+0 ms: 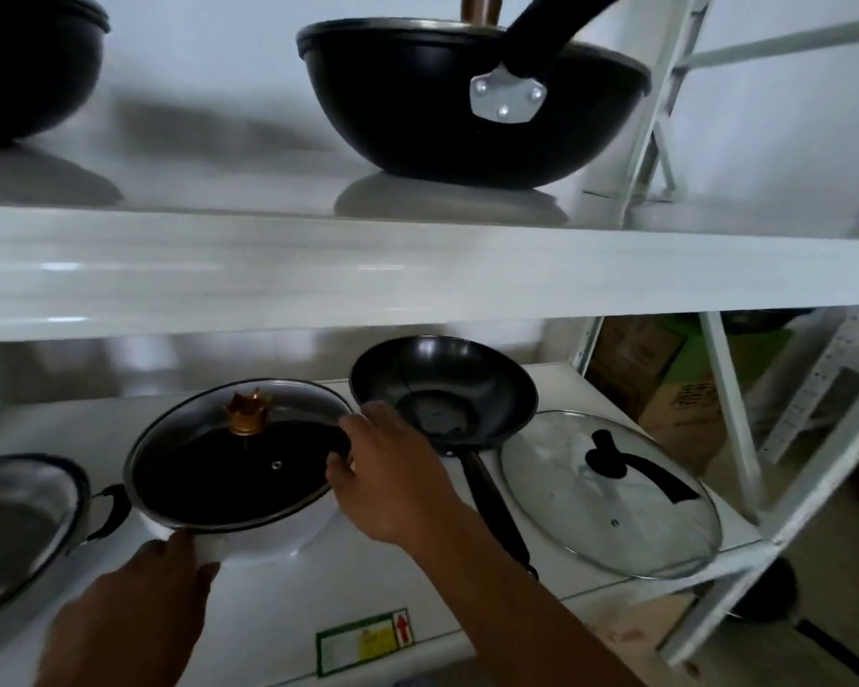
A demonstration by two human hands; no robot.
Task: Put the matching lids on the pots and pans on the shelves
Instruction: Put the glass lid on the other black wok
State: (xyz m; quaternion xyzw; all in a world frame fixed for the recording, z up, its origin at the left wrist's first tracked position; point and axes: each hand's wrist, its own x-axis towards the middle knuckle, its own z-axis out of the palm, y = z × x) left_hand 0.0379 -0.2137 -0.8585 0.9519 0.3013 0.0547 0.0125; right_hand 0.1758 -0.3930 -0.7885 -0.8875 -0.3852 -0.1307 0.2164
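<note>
White shelves: left hand (pixel 135 602) grips white pot (pixel 249 535), right hand (pixel 393 480) pinches its tilted gold-knobbed lid (pixel 241 451); a slip could send it sliding into the neighbouring wok (pixel 445 389)

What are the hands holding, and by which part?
Left hand grips the white pot at its near rim; right hand holds the glass lid by its right edge.
</note>
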